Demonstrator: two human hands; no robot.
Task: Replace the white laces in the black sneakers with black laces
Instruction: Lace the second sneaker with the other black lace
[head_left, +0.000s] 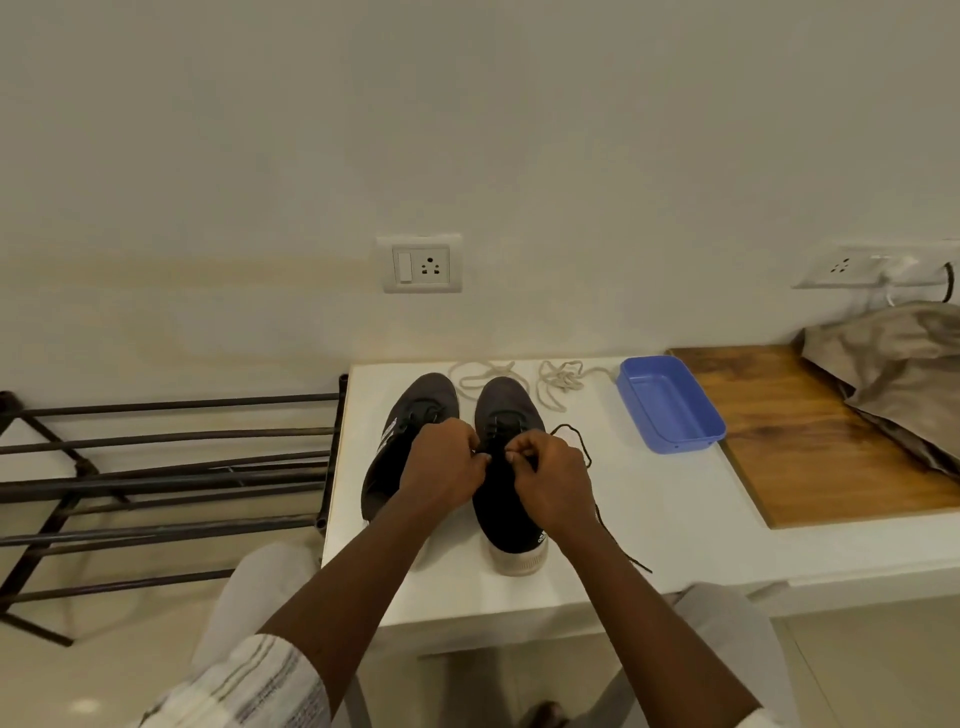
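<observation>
Here, left hand (441, 467), right hand (553, 480) pinching black lace (576, 434) over sneaker (506, 514), white laces (558, 382), blue tray (670, 402) behind

Blue plastic tray (670, 410) on white table (675, 509), just beside wooden board (810, 441); beige cloth (904, 364) on board's far right. Black metal rack (156, 467) left of table; wall socket (422, 264) above.

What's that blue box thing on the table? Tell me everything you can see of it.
The blue tray is a shallow, open rectangular dish with rounded corners and a raised rim. It looks like plastic, and nothing shows inside it. It sits open side up, slightly angled, on the right part of the white table. Its right side meets or slightly overlaps the wooden board. One white lace runs up to its far left corner; contact is unclear.
</observation>
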